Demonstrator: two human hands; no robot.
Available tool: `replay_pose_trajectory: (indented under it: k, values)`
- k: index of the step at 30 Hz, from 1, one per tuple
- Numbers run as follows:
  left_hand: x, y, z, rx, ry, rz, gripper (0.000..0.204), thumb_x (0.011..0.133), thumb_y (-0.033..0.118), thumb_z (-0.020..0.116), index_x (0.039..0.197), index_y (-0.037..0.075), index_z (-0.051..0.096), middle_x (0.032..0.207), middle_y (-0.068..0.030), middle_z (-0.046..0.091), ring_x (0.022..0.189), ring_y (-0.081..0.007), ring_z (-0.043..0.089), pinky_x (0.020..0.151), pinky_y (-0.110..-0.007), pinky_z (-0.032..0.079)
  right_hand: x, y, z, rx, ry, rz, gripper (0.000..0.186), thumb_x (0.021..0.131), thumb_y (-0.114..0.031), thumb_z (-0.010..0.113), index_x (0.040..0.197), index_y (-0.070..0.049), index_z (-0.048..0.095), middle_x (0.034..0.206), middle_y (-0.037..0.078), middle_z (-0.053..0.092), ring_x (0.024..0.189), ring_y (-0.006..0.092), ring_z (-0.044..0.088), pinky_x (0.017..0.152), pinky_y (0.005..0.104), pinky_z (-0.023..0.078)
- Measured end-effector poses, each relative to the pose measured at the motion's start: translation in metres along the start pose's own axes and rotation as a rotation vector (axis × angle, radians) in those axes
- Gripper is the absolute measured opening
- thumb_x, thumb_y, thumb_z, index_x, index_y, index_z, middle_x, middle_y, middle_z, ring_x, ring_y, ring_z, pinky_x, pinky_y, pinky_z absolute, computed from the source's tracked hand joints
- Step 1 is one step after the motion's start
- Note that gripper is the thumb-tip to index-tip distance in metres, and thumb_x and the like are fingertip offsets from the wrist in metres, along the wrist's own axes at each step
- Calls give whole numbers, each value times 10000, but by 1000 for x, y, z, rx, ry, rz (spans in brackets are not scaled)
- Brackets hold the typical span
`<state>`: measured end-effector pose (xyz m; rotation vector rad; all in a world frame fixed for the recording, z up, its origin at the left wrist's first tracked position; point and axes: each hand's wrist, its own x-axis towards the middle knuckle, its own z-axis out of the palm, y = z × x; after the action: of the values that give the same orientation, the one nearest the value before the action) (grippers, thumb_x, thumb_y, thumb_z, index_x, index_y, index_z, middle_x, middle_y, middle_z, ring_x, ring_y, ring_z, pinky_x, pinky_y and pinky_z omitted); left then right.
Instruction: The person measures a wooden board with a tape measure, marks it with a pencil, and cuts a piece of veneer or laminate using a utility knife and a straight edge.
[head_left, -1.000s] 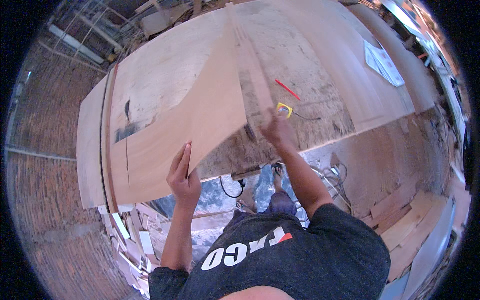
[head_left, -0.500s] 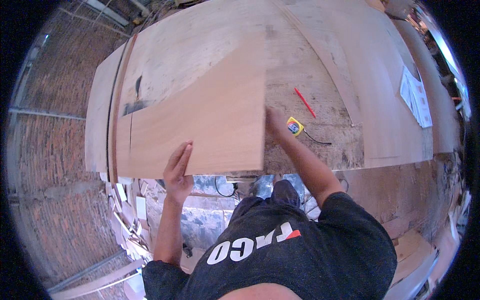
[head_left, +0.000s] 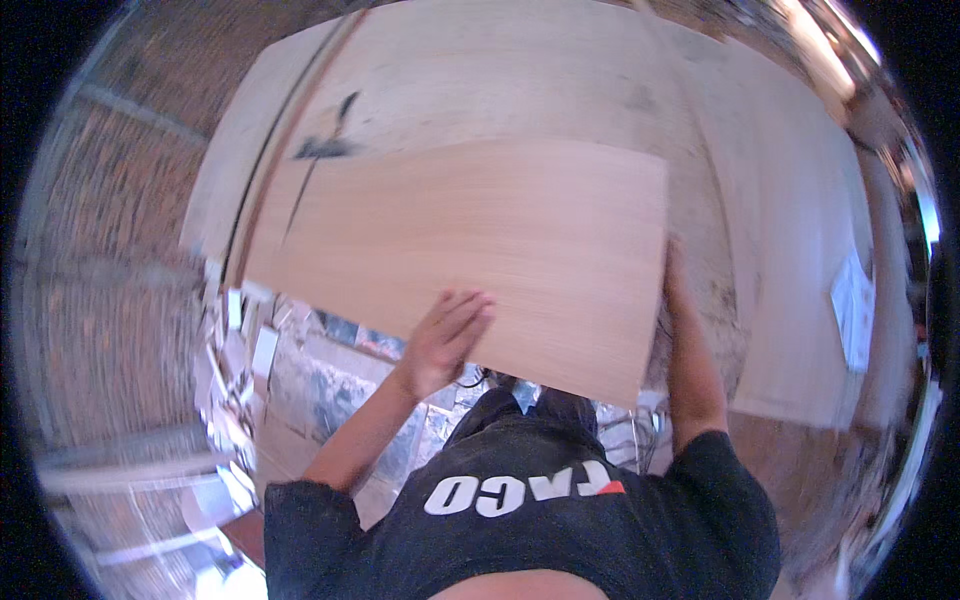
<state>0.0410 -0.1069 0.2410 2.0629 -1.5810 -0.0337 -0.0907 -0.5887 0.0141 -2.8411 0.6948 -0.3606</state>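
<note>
A light plywood panel [head_left: 540,240] with a wavy grain lies across the middle of a large pale work surface [head_left: 500,70]. My left hand [head_left: 445,335] rests on the panel's near edge, fingers stretched flat over its face. At the panel's right edge is my right hand [head_left: 672,265], blurred, its fingers mostly hidden by that edge. The red pen and yellow tape measure from the earlier frames cannot be made out. A long wooden strip [head_left: 258,200] crosses the left part of the surface beside a thin dark gap.
A pale sheet [head_left: 790,370] and a white paper-like item [head_left: 850,310] lie at the right. Offcuts [head_left: 240,370] are piled below the surface at left, near a brick surface [head_left: 100,360]. My legs stand below the near edge, with cables nearby.
The panel has swung to lie more crosswise, its right end further right. Both hands have moved rightward with it, and the view has turned. The pen and tape measure have dropped out of sight.
</note>
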Motion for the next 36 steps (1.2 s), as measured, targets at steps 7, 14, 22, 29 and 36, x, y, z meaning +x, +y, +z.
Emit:
replay_pose_trajectory:
  k: [7, 14, 22, 29, 36]
  values:
    - [-16, -3, 52, 90, -81, 64, 577, 817, 99, 643, 1386, 55, 560, 1464, -132, 538, 1411, -307, 463, 1193, -565, 295, -14, 37, -17, 217, -84, 257, 360, 747, -177, 754, 1035, 10, 643, 983, 237, 687, 990, 409, 655, 845, 499, 512]
    - [-32, -11, 108, 146, -134, 116, 498, 886, 184, 533, 1359, 30, 565, 1489, -125, 499, 1453, -284, 394, 1235, -507, 271, -14, 60, -47, 9, -124, 396, 327, 762, -163, 757, 1025, -7, 639, 899, 215, 691, 872, 397, 681, 799, 483, 523]
    - [-54, -9, 137, 138, -152, 43, 530, 888, 214, 541, 1393, 53, 539, 1538, -137, 448, 1470, -308, 367, 1225, -504, 273, -54, -27, -69, 99, -122, -149, 629, 693, -97, 723, 1303, -83, 570, 1383, 190, 525, 1301, 393, 485, 1087, 477, 414]
    - [-57, 0, 110, 92, -114, 9, 597, 857, 183, 643, 1434, 87, 519, 1577, -135, 408, 1499, -303, 330, 1221, -525, 249, -88, -91, -70, 250, -239, -128, 852, 748, -266, 791, 1504, -126, 424, 1409, 206, 535, 1325, 392, 485, 1109, 523, 381]
    - [-46, 8, 78, 43, -92, 16, 648, 826, 118, 639, 1457, 74, 500, 1561, -152, 426, 1484, -329, 355, 1222, -545, 232, -77, -93, -39, 461, -6, 104, 739, 865, -165, 714, 1523, -99, 385, 1382, 225, 576, 1243, 405, 570, 1033, 489, 457]
